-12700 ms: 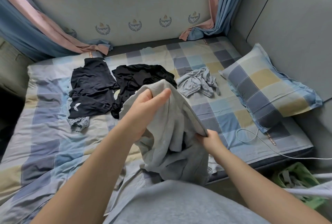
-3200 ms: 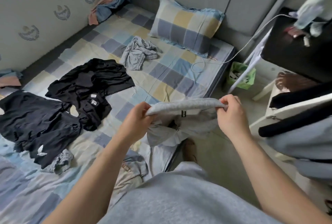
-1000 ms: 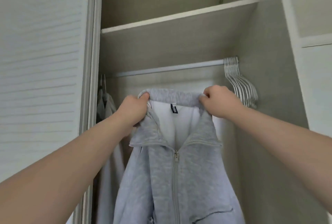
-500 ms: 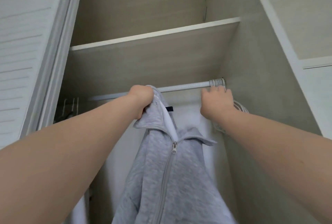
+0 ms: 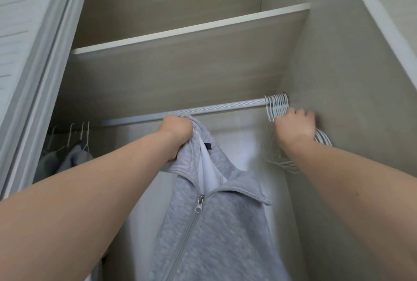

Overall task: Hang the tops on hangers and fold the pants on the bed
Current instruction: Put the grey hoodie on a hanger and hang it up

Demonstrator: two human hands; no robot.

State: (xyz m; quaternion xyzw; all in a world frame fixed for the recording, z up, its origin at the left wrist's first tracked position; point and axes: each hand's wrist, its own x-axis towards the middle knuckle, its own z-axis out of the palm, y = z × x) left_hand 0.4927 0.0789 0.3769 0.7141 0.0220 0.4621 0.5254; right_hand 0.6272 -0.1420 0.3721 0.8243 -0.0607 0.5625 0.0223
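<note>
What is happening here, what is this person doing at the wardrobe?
A person stands at an open wardrobe and is about to hang up a top. The left hand grips the collar of a grey zip jacket and holds it up just under the rail. The right hand is among the empty white hangers at the right end of the rail; it is too blurred to tell whether it holds one. The jacket is not yet on a hanger.
</note>
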